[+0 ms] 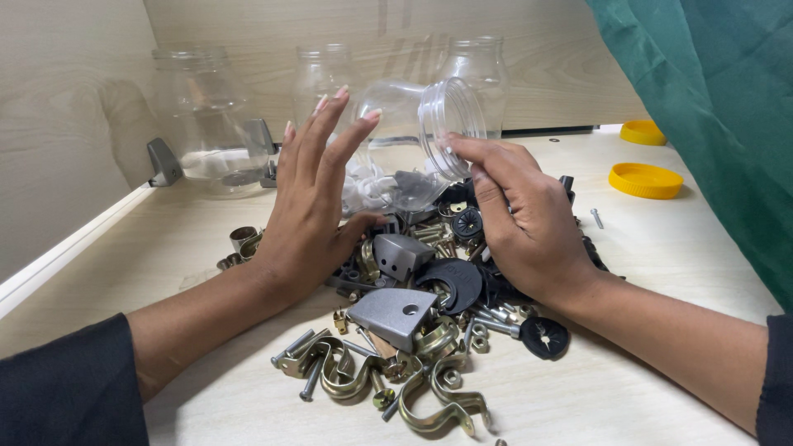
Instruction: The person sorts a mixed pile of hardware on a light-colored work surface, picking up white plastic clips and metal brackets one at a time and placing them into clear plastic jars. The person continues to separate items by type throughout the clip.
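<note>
1. Left hand (310, 206) stands on edge, fingers spread and straight, against the left side of the hardware pile (413, 314).
2. Right hand (520, 219), fingers together and curved, cups the pile's right side.
3. A tipped clear jar (413, 136) lies between them, at the far end.

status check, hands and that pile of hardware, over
Left hand open, fingers spread, against pile of metal clamps, bolts and brackets. Right hand cupped on pile's other side. Tipped clear jar lies behind, between hands.
</note>
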